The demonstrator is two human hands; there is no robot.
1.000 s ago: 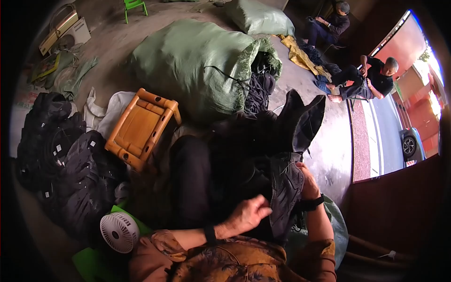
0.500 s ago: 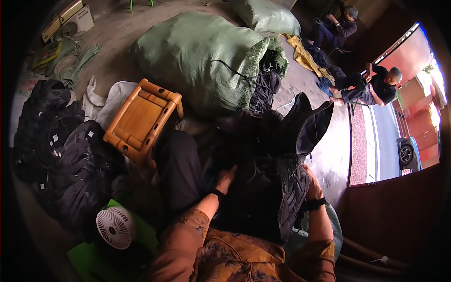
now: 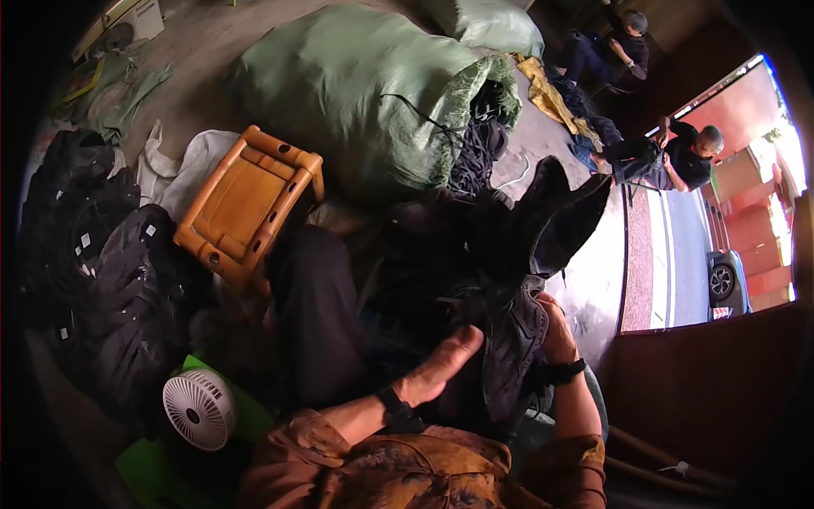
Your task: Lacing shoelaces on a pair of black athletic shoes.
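A black shoe upper with a patterned, textured side stands tilted over my lap. My right hand grips its right edge, fingers curled behind it. Left of it, my left hand is raised close to the upper, thumb uppermost and fingers drawn together; what it holds, if anything, is hidden. More black pieces with wide open collars rise just beyond my hands. Dark cloth and shadow hide where the pieces join.
A brown bamboo-style stool stands left of my knee. Black pieces with white tags are heaped at far left, near a white fan. A large green sack lies ahead. Two people sit by the doorway at right.
My left hand has risen from the lap and moved right, toward the upper. My right hand still grips the upper, which has shifted slightly left. The view has tilted a little.
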